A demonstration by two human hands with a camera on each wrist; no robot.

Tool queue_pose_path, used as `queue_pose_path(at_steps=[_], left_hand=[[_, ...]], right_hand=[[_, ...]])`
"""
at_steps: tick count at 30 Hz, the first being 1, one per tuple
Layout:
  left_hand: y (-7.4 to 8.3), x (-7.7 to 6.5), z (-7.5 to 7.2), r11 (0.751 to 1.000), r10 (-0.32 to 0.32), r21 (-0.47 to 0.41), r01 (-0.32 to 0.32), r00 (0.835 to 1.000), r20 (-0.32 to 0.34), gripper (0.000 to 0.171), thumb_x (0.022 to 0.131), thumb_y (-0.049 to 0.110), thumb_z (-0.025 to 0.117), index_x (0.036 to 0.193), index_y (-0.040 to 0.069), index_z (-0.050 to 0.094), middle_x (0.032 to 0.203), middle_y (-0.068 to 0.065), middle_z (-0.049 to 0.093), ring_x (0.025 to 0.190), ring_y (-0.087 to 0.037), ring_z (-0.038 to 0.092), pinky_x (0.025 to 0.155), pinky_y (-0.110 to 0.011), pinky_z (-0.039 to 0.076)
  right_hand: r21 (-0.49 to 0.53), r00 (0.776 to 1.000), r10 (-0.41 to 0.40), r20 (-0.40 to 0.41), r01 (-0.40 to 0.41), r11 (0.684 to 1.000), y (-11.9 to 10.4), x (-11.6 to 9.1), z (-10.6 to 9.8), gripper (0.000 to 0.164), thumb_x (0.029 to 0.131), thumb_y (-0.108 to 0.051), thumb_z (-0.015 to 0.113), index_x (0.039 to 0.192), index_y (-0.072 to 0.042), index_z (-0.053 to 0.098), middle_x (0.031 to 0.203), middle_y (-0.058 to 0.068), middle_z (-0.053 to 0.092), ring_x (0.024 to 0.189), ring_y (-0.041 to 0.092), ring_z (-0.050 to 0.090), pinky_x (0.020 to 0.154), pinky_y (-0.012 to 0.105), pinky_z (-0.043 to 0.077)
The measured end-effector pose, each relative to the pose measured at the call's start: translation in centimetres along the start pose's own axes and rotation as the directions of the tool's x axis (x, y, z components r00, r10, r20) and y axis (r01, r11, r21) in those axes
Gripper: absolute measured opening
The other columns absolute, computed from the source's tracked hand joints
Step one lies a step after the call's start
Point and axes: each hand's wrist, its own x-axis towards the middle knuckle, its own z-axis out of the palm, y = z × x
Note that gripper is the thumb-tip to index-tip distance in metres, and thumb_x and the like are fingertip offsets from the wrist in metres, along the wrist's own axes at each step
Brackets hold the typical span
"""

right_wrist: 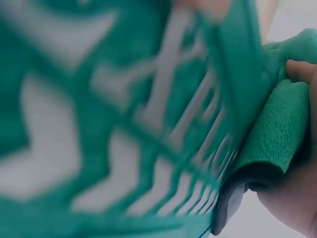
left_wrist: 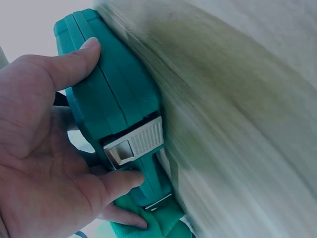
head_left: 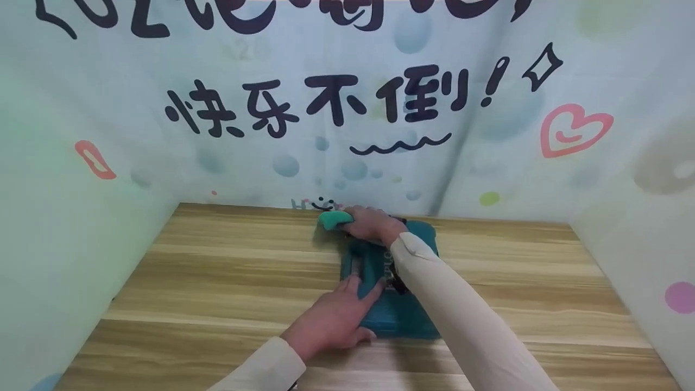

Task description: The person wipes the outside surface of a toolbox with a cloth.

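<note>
A teal hard case (head_left: 412, 320) with pale lettering lies flat on the table. My left hand (head_left: 331, 320) rests on its near left part, fingers spread. In the left wrist view, the thumb and fingers of that hand (left_wrist: 44, 148) press the case's seamed side, around a metal latch (left_wrist: 133, 141). My right hand (head_left: 374, 224) reaches over to the far end, gripping a green cloth (head_left: 334, 219). The right wrist view has the fluffy cloth (right_wrist: 282, 124) folded, with a dark edge, against the case's side. White chevrons mark the case's face (right_wrist: 242, 74); some of its lettering is blurred.
The wood-grain table (head_left: 217, 282) extends on both sides of the case. A pale printed cloth backdrop (head_left: 304, 179) with dark characters stands right behind the far edge, and similar walls flank the table left and right.
</note>
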Motion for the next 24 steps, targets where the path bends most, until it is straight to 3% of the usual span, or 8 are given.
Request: queue_pose_path(at_steps=[7,12,15,20,24], left_hand=[[0.2,0.1,0.1,1.0,-0.03,0.0,0.03,0.999,0.021,0.091,0.095,0.054,0.066,0.165,0.032,0.012,0.161,-0.023,0.022,0.143,-0.037,0.032,0.104,-0.052,0.044],[0.3,0.1,0.0,0.999,-0.051,0.0,0.051,0.998,0.021,0.091,0.094,0.056,0.065,0.165,0.034,0.012,0.161,-0.023,0.023,0.144,-0.038,0.032,0.105,-0.052,0.042],[0.4,0.2,0.0,0.998,-0.056,0.003,0.056,0.998,0.023,0.091,0.095,0.056,0.065,0.164,0.034,0.011,0.162,-0.024,0.023,0.145,-0.039,0.031,0.106,-0.052,0.041],[0.5,0.4,0.2,0.998,-0.066,0.007,0.066,0.997,0.031,0.091,0.095,0.057,0.064,0.164,0.034,0.01,0.162,-0.025,0.022,0.145,-0.039,0.03,0.107,-0.051,0.041],[0.3,0.2,0.2,0.998,-0.067,0.008,0.066,0.997,0.025,0.091,0.094,0.058,0.064,0.164,0.035,0.01,0.162,-0.024,0.021,0.145,-0.04,0.03,0.105,-0.051,0.042]], right_hand=[[0.138,0.996,0.076,0.044,-0.081,0.987,3.6,-0.7,-1.5,0.054,0.105,-0.052,0.046,0.148,-0.019,0.048,0.13,0.007,0.056,0.116,0.029,0.051,0.105,0.051,0.038],[0.223,0.988,0.14,0.069,-0.152,0.963,6.2,-1.8,-2.6,0.064,0.101,-0.061,0.047,0.153,-0.023,0.043,0.13,0.009,0.057,0.117,0.033,0.054,0.102,0.06,0.041],[0.233,0.988,0.139,0.067,-0.151,0.961,7.7,-2.6,-3.2,0.069,0.1,-0.063,0.048,0.154,-0.021,0.041,0.131,0.012,0.057,0.117,0.036,0.054,0.101,0.064,0.041],[0.271,0.993,0.103,0.058,-0.114,0.956,9.7,-3.6,-3.8,0.064,0.101,-0.06,0.049,0.148,-0.016,0.048,0.128,0.013,0.056,0.117,0.035,0.052,0.104,0.06,0.04],[0.366,0.994,0.105,0.011,-0.102,0.925,11.6,-4.4,-4.0,0.059,0.101,-0.057,0.051,0.137,-0.009,0.053,0.125,0.014,0.056,0.116,0.033,0.052,0.104,0.054,0.039]])
